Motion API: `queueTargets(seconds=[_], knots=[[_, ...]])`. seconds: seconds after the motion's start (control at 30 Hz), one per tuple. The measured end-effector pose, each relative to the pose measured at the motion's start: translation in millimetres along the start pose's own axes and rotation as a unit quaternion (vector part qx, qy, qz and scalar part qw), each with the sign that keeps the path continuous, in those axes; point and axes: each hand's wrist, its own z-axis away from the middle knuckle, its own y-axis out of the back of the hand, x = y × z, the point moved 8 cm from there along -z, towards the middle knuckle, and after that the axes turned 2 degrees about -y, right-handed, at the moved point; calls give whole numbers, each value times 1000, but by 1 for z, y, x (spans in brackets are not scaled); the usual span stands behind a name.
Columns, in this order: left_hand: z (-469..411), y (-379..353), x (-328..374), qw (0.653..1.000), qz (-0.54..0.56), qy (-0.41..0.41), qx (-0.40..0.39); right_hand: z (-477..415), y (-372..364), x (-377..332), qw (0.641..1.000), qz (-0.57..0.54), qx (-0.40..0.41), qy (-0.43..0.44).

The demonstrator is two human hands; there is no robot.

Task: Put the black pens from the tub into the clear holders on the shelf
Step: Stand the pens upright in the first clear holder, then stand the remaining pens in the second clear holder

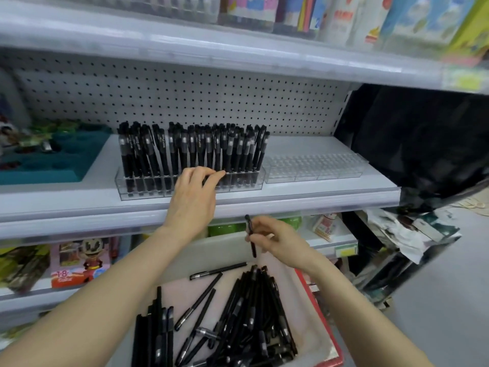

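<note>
Shelf (304, 193): L hand (194, 192) at full holder (148, 192), grip unclear; R hand (277, 241) pinches pen (250, 231), best seated upright in empty holder (315, 168).

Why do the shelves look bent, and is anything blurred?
Head view: the wide-angle lens bows the shelf edge; the right hand and its pen look smeared; the packages on top are soft; the left hand and the holder look sharper; the light is even, without hard shadows.

Single head-worn wide-angle view, forward and down, close above the tub (309, 327), facing the shelf (304, 193)
</note>
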Motion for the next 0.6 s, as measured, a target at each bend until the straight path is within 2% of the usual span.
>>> queueTargets(seconds=[0.17, 0.4, 0.53, 0.6], knots=[[-4, 1, 6, 999, -22, 36, -6, -12, 88, 2, 995, -69, 65, 0], [-8, -1, 15, 995, -62, 78, 13, -40, 168, -5, 981, -131, 127, 70], [-11, -3, 47, 994, -79, 28, 63, -61, 197, 0, 970, -153, 169, 87], [-19, -9, 67, 995, -82, -3, 57, -69, 206, -2, 965, -161, 182, 99]])
